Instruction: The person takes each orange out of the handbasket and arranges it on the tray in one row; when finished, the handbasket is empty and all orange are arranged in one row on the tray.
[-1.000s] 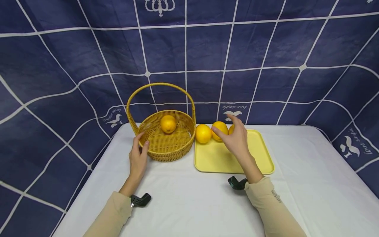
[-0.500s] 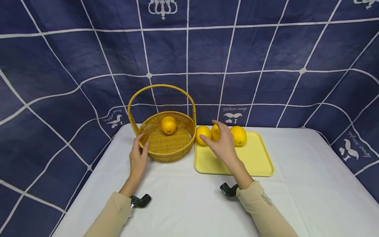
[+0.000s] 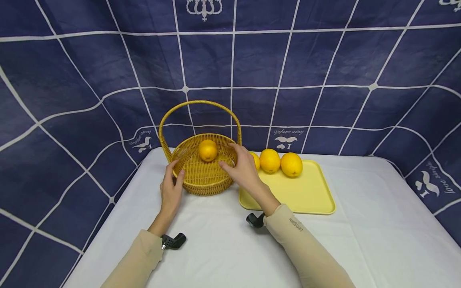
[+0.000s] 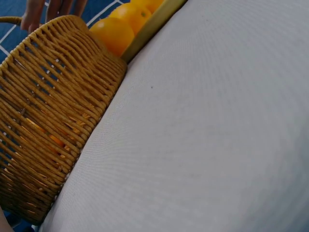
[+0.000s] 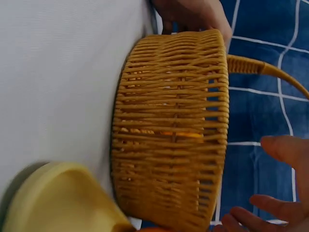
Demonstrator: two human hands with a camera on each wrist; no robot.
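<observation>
A woven basket (image 3: 203, 176) with a tall hoop handle (image 3: 199, 105) is seen on the white-covered counter (image 3: 223, 248), and both hands are placed about it. The left hand (image 3: 171, 191) is rested against the basket's near left wall, with its fingers (image 3: 174, 166) hooked lightly over the rim; the grip is loose, and how firmly the rim is held cannot be told. In the right wrist view, those fingers (image 5: 193, 14) are shown curled at the basket's (image 5: 174, 125) far edge.

The right hand (image 3: 243, 170) is held at the basket's right rim, its fingers (image 3: 227, 165) spread and only slightly bent, reaching inward over the wicker. Nothing is gripped by it; in the right wrist view its fingertips (image 5: 282, 147) are seen apart and bare beside the rim. Whether the rim is actually touched cannot be told.

One orange (image 3: 207, 150) is seen inside the basket, just beyond the right fingers and toward the far wall. A yellow tray (image 3: 306, 196) lies on the counter just to the right of the basket, behind and beside the right hand. Three more oranges are lined along the tray's far edge: one (image 3: 256, 160) is partly hidden by the right hand, a second (image 3: 269, 160) is next to it, and a third (image 3: 291, 164) touches the second. In the left wrist view, the tray's oranges (image 4: 113, 34) are seen just past the basket's (image 4: 43, 125) wall.

A dark blue cloth (image 3: 324, 72) with a white grid hangs behind the counter.
</observation>
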